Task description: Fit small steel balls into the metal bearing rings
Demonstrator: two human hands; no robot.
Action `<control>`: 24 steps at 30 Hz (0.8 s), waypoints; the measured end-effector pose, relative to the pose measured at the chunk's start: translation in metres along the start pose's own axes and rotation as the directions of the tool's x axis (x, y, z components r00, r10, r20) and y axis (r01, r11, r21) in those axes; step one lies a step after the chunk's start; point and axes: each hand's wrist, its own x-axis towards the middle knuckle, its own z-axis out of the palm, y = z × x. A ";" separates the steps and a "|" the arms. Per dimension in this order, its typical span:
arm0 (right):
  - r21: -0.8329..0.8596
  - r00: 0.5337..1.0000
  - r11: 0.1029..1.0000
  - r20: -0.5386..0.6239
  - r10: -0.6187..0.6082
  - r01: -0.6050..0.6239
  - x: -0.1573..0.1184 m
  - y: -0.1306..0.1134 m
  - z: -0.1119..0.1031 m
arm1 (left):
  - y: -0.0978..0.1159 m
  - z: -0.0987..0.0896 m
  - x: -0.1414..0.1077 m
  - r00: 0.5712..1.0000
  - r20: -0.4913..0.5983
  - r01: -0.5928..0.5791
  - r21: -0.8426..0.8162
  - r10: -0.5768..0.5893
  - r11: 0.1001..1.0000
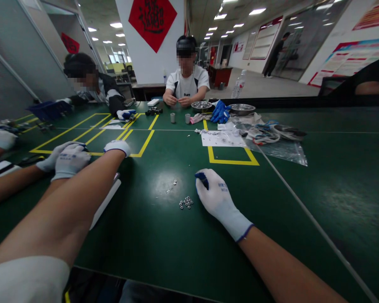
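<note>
My right hand (213,193), in a white glove with a blue palm, rests over the green table just right of a cluster of small metal rings (186,203). Its fingers are curled toward the thumb; whatever lies between them, if anything, is too small to make out. Two more rings (175,182) lie a little farther away, beside thin, tiny pieces (169,190). My left hand (117,147) reaches far forward at the yellow tape, mostly hidden behind its own wrist, so its fingers do not show.
A co-worker's gloved hands (70,160) are close left of my left forearm. A white-edged flat object (106,203) lies beneath that forearm. Farther off are a white paper (222,139), plastic bags (284,149), blue gloves (220,112), metal dishes (202,106) and a seated person (187,82).
</note>
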 end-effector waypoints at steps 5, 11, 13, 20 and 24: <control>0.001 0.998 1.000 -0.056 0.000 0.000 0.005 0.003 0.006 | 0.054 -0.017 -0.009 0.996 0.027 0.079 0.072 -0.081 0.994; 0.035 0.957 0.988 -0.253 -0.139 0.153 0.019 0.009 0.019 | 0.143 -0.027 -0.085 0.970 -0.070 -0.240 -0.109 0.233 0.965; 0.028 0.945 0.982 -0.277 -0.172 0.187 0.022 0.009 0.020 | 0.163 -0.021 -0.118 0.941 -0.079 -0.338 -0.203 0.329 0.919; 0.338 0.975 0.932 -0.211 -0.064 0.134 0.020 0.009 0.010 | 0.155 0.008 -0.169 0.884 -0.245 -0.468 -0.498 0.399 0.731; 0.470 0.981 0.880 -0.125 0.147 -0.072 0.026 0.012 0.003 | 0.122 0.020 -0.156 0.928 -0.151 -0.372 -0.446 0.341 0.814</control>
